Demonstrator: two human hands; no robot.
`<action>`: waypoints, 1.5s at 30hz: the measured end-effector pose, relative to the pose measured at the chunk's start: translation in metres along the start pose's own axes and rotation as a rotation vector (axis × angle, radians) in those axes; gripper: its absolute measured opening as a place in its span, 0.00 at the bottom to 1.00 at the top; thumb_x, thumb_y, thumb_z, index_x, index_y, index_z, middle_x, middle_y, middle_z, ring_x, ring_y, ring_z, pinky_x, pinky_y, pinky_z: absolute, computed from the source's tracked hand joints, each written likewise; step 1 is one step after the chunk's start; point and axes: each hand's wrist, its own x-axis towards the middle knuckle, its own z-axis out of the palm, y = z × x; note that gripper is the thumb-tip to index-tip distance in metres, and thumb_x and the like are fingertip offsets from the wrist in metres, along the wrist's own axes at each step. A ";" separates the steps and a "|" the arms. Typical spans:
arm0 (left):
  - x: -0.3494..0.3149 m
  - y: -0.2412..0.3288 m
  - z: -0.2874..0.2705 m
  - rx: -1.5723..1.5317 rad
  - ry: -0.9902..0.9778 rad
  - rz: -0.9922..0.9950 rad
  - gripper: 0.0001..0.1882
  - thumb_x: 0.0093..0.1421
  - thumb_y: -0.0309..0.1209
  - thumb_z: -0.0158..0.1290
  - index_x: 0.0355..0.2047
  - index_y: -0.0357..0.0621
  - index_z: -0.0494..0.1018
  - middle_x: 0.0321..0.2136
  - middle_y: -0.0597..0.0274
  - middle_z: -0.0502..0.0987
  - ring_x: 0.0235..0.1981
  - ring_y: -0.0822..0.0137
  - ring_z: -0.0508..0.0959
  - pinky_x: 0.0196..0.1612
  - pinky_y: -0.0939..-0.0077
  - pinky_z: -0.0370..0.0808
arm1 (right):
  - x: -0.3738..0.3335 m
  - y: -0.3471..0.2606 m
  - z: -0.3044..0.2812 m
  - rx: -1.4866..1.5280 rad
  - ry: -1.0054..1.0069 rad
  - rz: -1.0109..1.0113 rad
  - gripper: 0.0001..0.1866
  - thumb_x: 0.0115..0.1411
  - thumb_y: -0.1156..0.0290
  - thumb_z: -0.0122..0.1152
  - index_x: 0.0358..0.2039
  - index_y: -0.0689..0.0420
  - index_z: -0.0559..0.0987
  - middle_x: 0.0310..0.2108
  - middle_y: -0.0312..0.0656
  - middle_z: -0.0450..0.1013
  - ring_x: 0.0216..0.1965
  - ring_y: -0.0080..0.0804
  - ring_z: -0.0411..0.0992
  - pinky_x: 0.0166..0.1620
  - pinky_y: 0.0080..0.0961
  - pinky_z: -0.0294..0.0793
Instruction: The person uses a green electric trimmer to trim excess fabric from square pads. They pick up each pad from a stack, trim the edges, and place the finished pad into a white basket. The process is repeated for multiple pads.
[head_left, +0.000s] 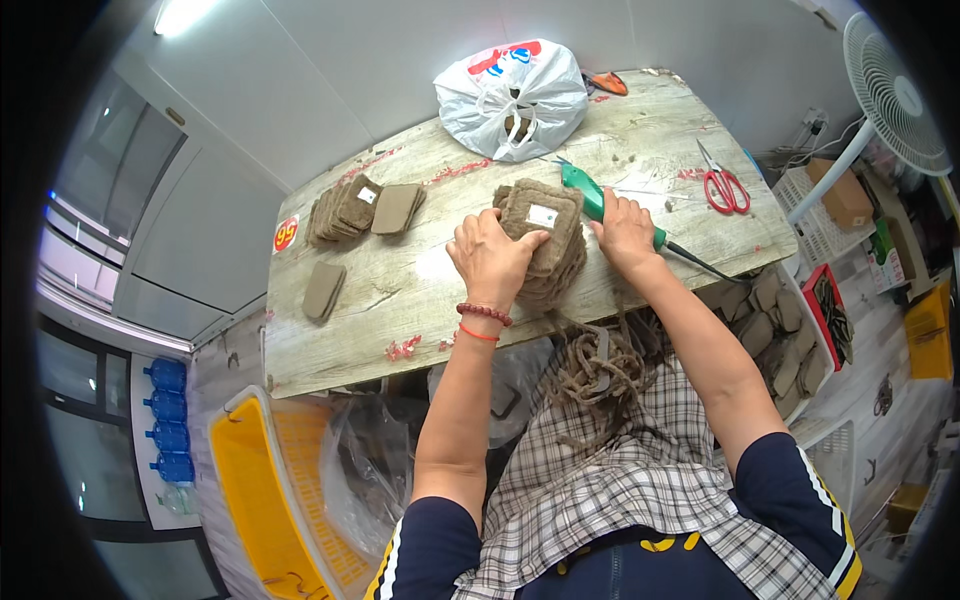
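Note:
My left hand (pixel 492 258) is closed round the left edge of a pile of brown fuzzy square pads (pixel 545 262), its thumb lying on the top one by a white label. Just right of the pile, my right hand (pixel 626 235) grips a green corded power tool (pixel 582 186), whose narrow tip points away from me. Its black cord trails right over the table's near edge. On the left of the table stand a row of similar pads (pixel 340 212) and a short stack of smooth brown pads (pixel 397 208). Nearer me lies another smooth pad (pixel 324 291).
Red-handled scissors (pixel 726 190) lie at the table's right. A tied white plastic bag (pixel 513 98) sits at the back. Tangled brown strips (pixel 600 372) rest on my lap. A yellow basket (pixel 250 490) is at lower left; a bin of pads (pixel 790 335) stands right, below a fan (pixel 897 95).

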 end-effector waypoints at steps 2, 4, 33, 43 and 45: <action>0.001 0.002 0.002 -0.072 0.003 -0.001 0.34 0.42 0.47 0.67 0.45 0.40 0.71 0.44 0.53 0.74 0.49 0.55 0.70 0.54 0.58 0.59 | 0.005 0.005 0.004 -0.001 -0.006 0.008 0.32 0.51 0.60 0.65 0.54 0.59 0.66 0.40 0.46 0.71 0.44 0.43 0.69 0.48 0.37 0.67; 0.002 0.004 0.003 -0.136 -0.005 0.000 0.32 0.42 0.44 0.67 0.44 0.41 0.70 0.43 0.52 0.75 0.48 0.54 0.71 0.55 0.59 0.59 | 0.007 0.011 0.000 0.035 -0.102 0.013 0.29 0.52 0.59 0.64 0.51 0.60 0.68 0.42 0.47 0.71 0.46 0.44 0.68 0.48 0.38 0.67; -0.011 0.021 0.020 0.401 0.044 0.307 0.21 0.55 0.28 0.50 0.48 0.30 0.69 0.36 0.44 0.75 0.41 0.53 0.76 0.45 0.63 0.70 | -0.175 0.062 -0.191 1.322 -0.521 0.582 0.24 0.49 0.65 0.68 0.43 0.61 0.69 0.29 0.37 0.70 0.30 0.22 0.69 0.38 0.23 0.70; -0.044 0.010 -0.014 -0.017 0.560 0.859 0.19 0.54 0.17 0.49 0.48 0.37 0.73 0.47 0.54 0.74 0.50 0.57 0.74 0.59 0.57 0.64 | -0.213 0.034 -0.198 1.234 -0.259 0.420 0.20 0.58 0.55 0.63 0.37 0.62 0.74 0.24 0.34 0.71 0.24 0.17 0.67 0.30 0.18 0.69; -0.060 0.013 -0.026 -0.049 0.604 0.919 0.18 0.56 0.18 0.49 0.48 0.38 0.73 0.47 0.55 0.74 0.51 0.57 0.73 0.59 0.56 0.64 | -0.224 0.032 -0.198 1.227 -0.231 0.450 0.21 0.58 0.55 0.64 0.38 0.62 0.74 0.25 0.34 0.71 0.25 0.17 0.68 0.30 0.17 0.69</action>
